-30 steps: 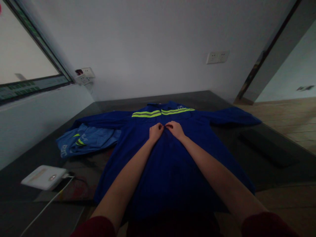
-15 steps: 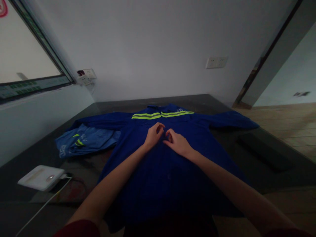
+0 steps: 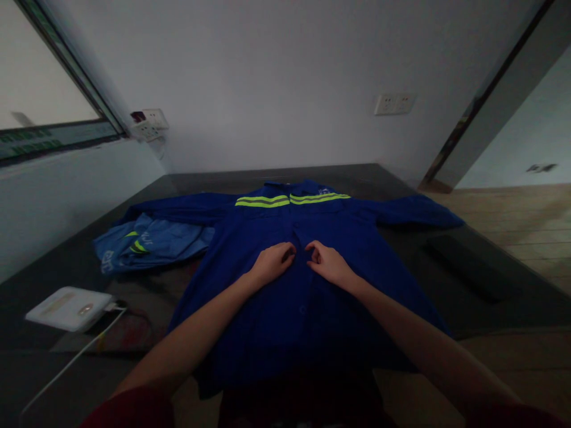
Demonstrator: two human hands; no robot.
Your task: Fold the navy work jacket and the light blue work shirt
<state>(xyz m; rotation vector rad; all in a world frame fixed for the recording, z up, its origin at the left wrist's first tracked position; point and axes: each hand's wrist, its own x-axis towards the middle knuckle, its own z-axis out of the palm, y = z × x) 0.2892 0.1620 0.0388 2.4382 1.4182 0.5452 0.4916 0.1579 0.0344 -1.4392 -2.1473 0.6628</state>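
A dark blue work jacket (image 3: 272, 321) with yellow-green reflective bands across its chest lies front up, sleeves spread to both sides. Over its middle, my left hand (image 3: 273, 261) has curled fingers, with thumb and forefinger closed at the front opening. Just across the opening, my right hand (image 3: 329, 263) is curled the same way, its fingertips at the other edge. A small gap separates the two hands, and the cloth between them looks slightly raised. The fabric inside my fingers is mostly hidden. A button (image 3: 302, 310) shows below my hands.
A folded lighter blue garment (image 3: 167, 241) lies partly beside the left sleeve. Nearer me on the dark table (image 3: 178, 182) is a white device (image 3: 71, 309) with a cable (image 3: 74, 362). A dark oblong object (image 3: 468, 267) rests at the right. Wall sockets (image 3: 395, 104) are behind.
Both hands have moved down the jacket front, towards me, and a little further apart. The view has tilted slightly downward.
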